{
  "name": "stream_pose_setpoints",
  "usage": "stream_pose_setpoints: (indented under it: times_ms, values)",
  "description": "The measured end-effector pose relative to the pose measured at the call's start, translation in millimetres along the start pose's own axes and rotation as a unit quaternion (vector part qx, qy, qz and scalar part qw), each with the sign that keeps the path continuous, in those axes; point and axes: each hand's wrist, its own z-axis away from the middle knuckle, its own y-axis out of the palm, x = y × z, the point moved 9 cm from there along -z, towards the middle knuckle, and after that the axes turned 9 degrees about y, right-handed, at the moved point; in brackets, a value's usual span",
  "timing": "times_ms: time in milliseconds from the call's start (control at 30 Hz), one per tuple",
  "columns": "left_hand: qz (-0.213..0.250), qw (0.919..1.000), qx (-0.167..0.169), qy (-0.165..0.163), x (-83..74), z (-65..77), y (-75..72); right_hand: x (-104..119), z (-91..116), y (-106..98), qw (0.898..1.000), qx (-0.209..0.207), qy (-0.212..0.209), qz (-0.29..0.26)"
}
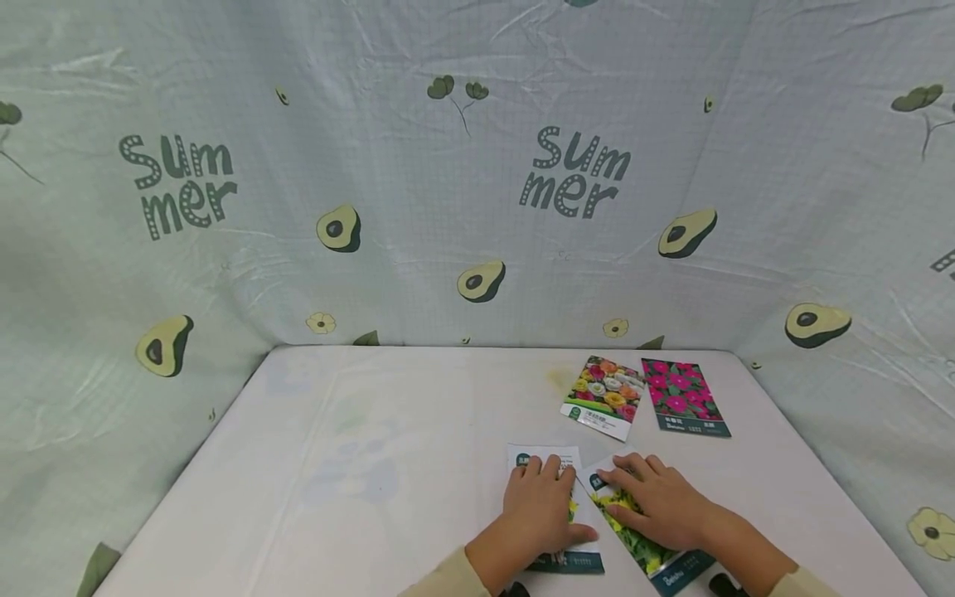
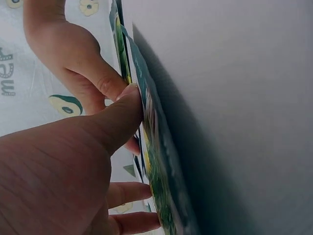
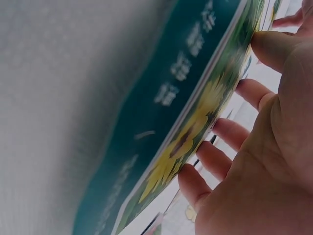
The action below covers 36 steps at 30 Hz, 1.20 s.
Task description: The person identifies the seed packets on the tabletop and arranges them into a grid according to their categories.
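Left-hand packet: flower seed packet [image 1: 578, 564], white top, round green logo, teal strip along the near end; lies flat on the table, near side, right of centre.
Right-hand packet: yellow-flower seed packet [image 1: 634, 543], teal strip with white lettering; lies on the table just right of the first, slanted, far end angled to the left.
Left hand [image 1: 545, 510]: not gripping; fingers laid over the first packet, thumb out to the side and touching it near the teal strip.
Right hand [image 1: 667, 506]: not gripping; fingers spread, fingertips resting on the yellow-flower packet.
Rear packets: multicoloured rose packet [image 1: 606, 394], white label strip at its near end; magenta-flower packet [image 1: 686, 394], dark teal strip, just to its right. Both lie beyond the hands.
Table: white top [image 1: 373, 464].
Backdrop: pale sheet [image 1: 418, 166], printed with avocados, blossoms and "Summer".
Sleeves: beige cuffs [image 1: 448, 576] at both forearms.
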Motion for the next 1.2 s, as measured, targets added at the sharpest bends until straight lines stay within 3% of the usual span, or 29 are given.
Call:
stream_pose_setpoints:
  times_ms: [367, 933, 1200]
  values:
    - [0.022, 0.9995, 0.02, 0.002, 5.2, 1.6, 4.1, 0.7, 3.6, 3.5, 1.0, 0.01, 0.012, -0.003]
    - [0.025, 0.9993, -0.01, 0.028, 13.8, 3.0, 0.9, 2.8, 2.6, 0.1, 1.0, 0.004, 0.019, -0.009]
    - [0.04, 0.9988, -0.012, 0.025, 17.5, 6.4, -1.9, 0.9, 1.9, 1.0, 1.0, 0.007, 0.022, -0.011]
